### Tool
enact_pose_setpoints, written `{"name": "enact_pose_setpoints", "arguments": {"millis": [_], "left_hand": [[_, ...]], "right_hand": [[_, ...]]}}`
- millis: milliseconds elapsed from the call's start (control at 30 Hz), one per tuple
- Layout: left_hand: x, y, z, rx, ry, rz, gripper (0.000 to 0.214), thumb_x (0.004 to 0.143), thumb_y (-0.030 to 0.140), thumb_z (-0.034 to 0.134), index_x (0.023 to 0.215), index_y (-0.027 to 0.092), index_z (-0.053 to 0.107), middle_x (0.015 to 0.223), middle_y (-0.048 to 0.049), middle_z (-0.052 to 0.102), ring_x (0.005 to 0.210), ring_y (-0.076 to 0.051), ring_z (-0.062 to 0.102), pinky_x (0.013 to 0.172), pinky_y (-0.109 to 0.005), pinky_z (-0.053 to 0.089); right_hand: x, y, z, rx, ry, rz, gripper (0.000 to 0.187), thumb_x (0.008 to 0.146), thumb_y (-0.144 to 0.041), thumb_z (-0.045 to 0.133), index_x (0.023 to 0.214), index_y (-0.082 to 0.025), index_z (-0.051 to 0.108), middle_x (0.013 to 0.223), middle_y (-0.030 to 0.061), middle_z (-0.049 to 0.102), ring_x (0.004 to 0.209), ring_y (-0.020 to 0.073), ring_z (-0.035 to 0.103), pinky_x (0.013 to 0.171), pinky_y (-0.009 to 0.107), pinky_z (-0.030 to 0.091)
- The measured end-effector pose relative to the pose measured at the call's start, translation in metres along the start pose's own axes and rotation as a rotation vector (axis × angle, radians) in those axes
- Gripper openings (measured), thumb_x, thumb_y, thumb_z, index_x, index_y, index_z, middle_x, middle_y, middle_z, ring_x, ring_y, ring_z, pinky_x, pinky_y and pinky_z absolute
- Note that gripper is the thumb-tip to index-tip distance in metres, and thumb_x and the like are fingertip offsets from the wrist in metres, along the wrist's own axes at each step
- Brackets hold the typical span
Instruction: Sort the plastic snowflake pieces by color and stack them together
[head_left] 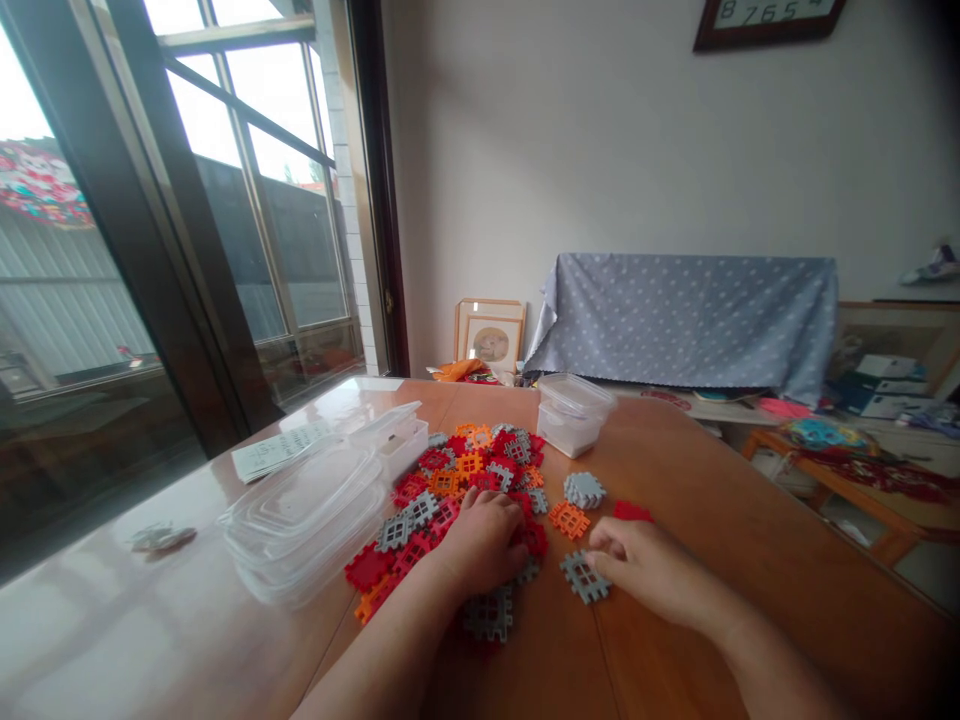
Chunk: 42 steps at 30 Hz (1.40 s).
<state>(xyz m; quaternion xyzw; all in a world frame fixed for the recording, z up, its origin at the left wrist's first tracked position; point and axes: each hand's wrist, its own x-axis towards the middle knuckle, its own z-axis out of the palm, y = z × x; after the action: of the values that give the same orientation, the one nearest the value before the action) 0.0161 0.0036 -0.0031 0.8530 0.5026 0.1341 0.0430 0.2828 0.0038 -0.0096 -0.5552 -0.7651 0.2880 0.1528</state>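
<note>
A pile of red, orange and grey square interlocking plastic tiles (457, 480) lies on the wooden table (712, 520). My left hand (480, 545) rests palm down on the near side of the pile, fingers curled over the tiles. My right hand (645, 570) lies to the right of it, fingertips touching a single grey tile (582, 578) on the bare wood. An orange tile (568, 519), a small stack of grey tiles (584, 489) and a red tile (632, 511) lie apart just beyond my right hand.
Clear plastic lids and containers (307, 520) are stacked left of the pile, with a lidded box (394, 440) behind them. Another clear tub (574, 412) stands at the back. A paper sheet (274, 450) lies near the window. A cloth-covered piece of furniture (682, 315) stands beyond the table.
</note>
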Motion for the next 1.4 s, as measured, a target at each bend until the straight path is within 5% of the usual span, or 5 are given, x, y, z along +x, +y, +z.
{"name": "enact_pose_setpoints", "arguments": {"millis": [200,700,1000,1200,1400], "left_hand": [[0.0,-0.001,0.001,0.019,0.018,-0.001,0.022,0.075,0.033,0.067,0.095,0.024,0.063,0.103,-0.005,0.068,0.103,-0.028,0.058,0.103,-0.045,0.042],[0.0,0.003,-0.004,-0.042,0.024,0.001,0.014,0.09,0.034,0.055,0.086,0.024,0.064,0.1,-0.0058,0.068,0.098,-0.025,0.059,0.096,-0.039,0.043],[0.004,-0.022,-0.007,-0.33,0.24,-0.278,0.02,0.096,0.028,0.045,0.101,0.023,0.064,0.091,-0.0019,0.07,0.084,-0.018,0.063,0.073,-0.026,0.043],[0.001,-0.029,-0.014,-0.198,0.251,-0.416,0.022,0.093,0.029,0.052,0.108,0.021,0.066,0.101,-0.0066,0.071,0.092,-0.022,0.064,0.079,-0.03,0.044],[-0.007,-0.009,-0.027,-0.071,0.122,-0.198,0.03,0.085,0.043,0.065,0.109,0.026,0.066,0.114,-0.0076,0.068,0.109,-0.029,0.058,0.091,-0.038,0.045]], "right_hand": [[-0.001,0.001,0.003,0.058,-0.175,-0.068,0.027,0.078,-0.021,0.067,0.105,-0.021,0.067,0.069,-0.005,0.058,0.063,0.0122,0.051,0.056,0.022,0.031],[0.011,-0.007,0.026,0.024,-0.026,-0.111,0.014,0.083,-0.03,0.066,0.094,-0.021,0.067,0.067,-0.0048,0.056,0.063,0.0131,0.05,0.058,0.023,0.031],[0.009,-0.011,0.022,0.014,0.017,-0.159,0.018,0.088,-0.034,0.062,0.1,-0.021,0.067,0.068,-0.0038,0.057,0.064,0.0149,0.052,0.059,0.025,0.032],[0.009,-0.009,0.023,0.0,0.027,-0.164,0.025,0.087,-0.035,0.064,0.108,-0.023,0.07,0.069,-0.003,0.06,0.064,0.0153,0.054,0.058,0.024,0.032],[0.007,-0.008,0.021,0.022,0.011,-0.147,0.027,0.086,-0.037,0.066,0.108,-0.024,0.07,0.068,-0.003,0.059,0.064,0.0159,0.054,0.057,0.025,0.032]]}}
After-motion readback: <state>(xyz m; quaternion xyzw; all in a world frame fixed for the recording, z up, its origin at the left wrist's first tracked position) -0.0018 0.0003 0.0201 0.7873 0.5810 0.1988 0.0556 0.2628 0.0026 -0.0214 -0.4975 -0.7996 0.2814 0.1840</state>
